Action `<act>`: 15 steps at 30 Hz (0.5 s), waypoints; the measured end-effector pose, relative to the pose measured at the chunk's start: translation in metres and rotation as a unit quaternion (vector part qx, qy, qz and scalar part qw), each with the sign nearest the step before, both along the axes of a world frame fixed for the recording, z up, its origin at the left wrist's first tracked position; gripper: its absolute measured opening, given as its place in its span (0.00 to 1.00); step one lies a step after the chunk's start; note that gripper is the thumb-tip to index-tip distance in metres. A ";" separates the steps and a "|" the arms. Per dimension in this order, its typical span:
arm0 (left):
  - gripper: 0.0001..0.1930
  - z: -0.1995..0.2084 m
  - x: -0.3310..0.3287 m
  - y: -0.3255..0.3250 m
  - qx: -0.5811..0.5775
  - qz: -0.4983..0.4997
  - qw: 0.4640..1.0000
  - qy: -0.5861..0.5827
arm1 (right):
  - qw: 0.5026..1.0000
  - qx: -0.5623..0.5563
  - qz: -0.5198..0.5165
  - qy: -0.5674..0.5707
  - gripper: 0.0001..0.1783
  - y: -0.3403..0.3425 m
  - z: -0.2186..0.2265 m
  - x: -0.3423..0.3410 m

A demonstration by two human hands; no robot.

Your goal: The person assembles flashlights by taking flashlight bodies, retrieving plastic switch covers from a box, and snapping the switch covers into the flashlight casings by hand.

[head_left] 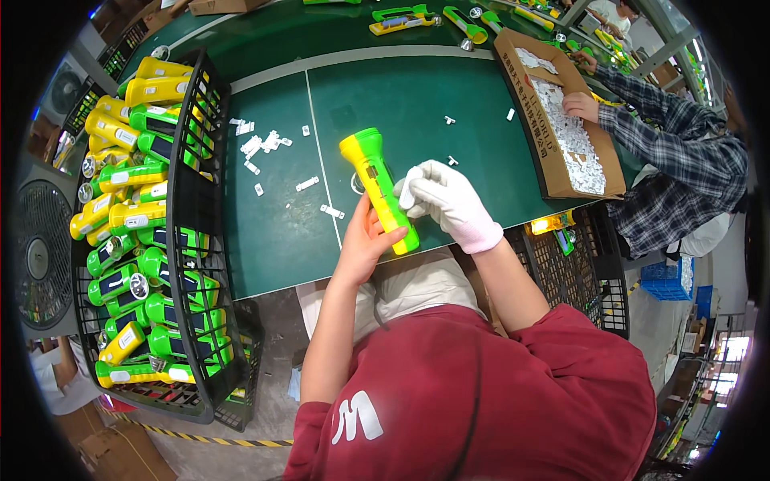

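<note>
One dark round fan (36, 256) stands at our far left, just beside a black crate (210, 407) stacked with green and yellow torches (148, 192), several showing dark panels. Right of the crate we see our green table (269, 240), where small white parts (253, 146) lie scattered in a loose cluster, a few apart from it. Our bare left hand (369, 239) comes next, thumb and fingers wrapped around the lower body of one flashlight (391, 213), which we hold tilted over the table's near edge, its wide head pointing away from us. Just beside its body is our right hand (451, 204), in a white glove, thumb and fingertips pinching what looks like a white piece (407, 195); we cannot tell whether it touches the flashlight. Farther right, three more white parts lie well apart, before an open cardboard box (536, 136) holding many white components (576, 148). At our far right, a co-worker in a plaid shirt (662, 156) rests one hand (581, 106) on those components.
</note>
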State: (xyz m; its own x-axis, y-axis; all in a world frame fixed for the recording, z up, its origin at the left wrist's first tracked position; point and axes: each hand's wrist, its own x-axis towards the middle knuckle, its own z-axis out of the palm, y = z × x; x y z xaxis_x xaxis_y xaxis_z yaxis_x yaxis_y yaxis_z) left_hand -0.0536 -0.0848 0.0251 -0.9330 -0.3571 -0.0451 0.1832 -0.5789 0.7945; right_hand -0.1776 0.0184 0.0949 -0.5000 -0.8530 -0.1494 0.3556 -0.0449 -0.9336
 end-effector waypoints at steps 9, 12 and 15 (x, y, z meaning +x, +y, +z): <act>0.42 0.000 -0.002 0.003 -0.033 -0.007 0.999 -0.017 | 0.994 0.037 0.023 0.098 0.08 0.000 0.000 -0.009; 0.43 0.001 -0.002 0.002 -0.040 -0.019 0.999 -0.022 | 0.993 -0.002 -0.065 0.103 0.09 -0.006 0.009 -0.004; 0.43 0.000 -0.001 0.002 -0.037 -0.006 0.999 -0.022 | 0.975 0.110 0.038 0.190 0.11 -0.007 0.031 -0.016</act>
